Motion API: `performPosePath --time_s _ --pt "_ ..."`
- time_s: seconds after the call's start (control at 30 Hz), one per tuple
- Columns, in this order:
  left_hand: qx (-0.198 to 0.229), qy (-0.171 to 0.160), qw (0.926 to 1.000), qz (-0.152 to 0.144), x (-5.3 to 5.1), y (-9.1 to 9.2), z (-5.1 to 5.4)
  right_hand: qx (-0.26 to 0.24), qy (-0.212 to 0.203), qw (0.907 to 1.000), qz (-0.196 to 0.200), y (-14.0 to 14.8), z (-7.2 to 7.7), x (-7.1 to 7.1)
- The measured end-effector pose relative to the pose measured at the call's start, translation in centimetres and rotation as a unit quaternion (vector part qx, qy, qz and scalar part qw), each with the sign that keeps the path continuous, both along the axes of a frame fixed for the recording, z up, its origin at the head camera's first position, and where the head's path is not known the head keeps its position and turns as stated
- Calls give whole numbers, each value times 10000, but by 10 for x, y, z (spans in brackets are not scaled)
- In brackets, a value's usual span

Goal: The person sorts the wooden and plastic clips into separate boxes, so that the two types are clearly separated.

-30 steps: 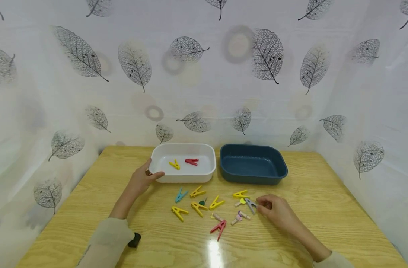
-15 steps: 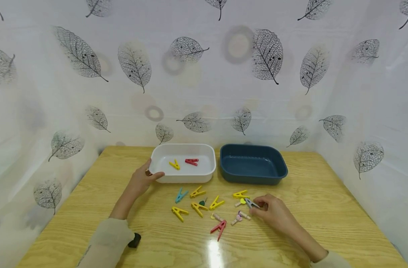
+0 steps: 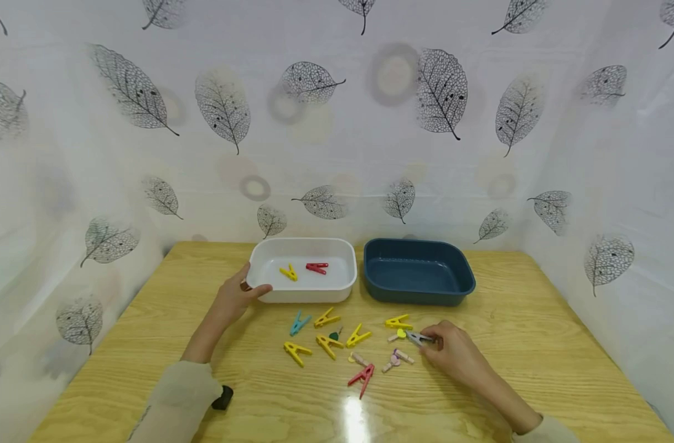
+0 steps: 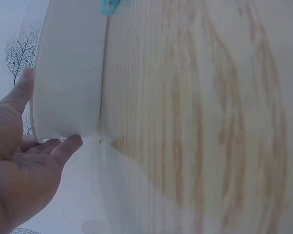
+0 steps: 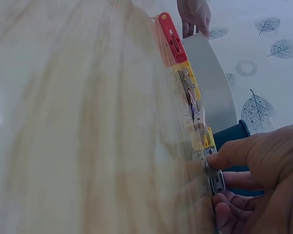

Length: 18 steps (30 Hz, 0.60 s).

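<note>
My left hand (image 3: 232, 298) holds the left end of a white plastic basin (image 3: 306, 296); in the left wrist view its thumb is at the rim and its fingers bend round the end wall. A yellow and a red clothespin (image 3: 317, 267) lie inside that basin. Between thumb and fingers, my right hand (image 3: 455, 352) pinches a grey clothespin (image 5: 216, 179), low over the table. Just left of it are a yellow clothespin (image 3: 398, 322) and a small wooden peg with a yellow heart (image 3: 401, 333).
A dark blue basin (image 3: 420, 298) stands right of the white one. Scattered on the wooden table (image 3: 270, 394) are several yellow clothespins, a light blue clothespin (image 3: 299, 322), a pinkish-red clothespin (image 3: 363, 376), a dark green piece (image 3: 334, 336) and small wooden pegs (image 3: 403, 356).
My right hand has taken hold of the grey clothespin, which has turned from slanting to more nearly sideways. The left hand and both basins stay in place.
</note>
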<state>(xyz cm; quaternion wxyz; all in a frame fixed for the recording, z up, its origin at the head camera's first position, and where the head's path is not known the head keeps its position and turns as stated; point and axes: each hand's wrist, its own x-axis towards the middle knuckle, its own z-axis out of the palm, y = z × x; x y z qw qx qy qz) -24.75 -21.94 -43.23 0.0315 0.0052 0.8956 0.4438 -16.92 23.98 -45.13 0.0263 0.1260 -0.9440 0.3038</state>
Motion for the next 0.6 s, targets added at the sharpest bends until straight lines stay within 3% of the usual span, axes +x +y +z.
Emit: performPosePath --time_s 0.4,0.6 --pt "50 32 10000 -10 1 0 0 -405 -478 9980 -99 9 9 1" --pt "-25 53 10000 -28 1 0 1 -249 -133 9996 -40 14 18 -2"
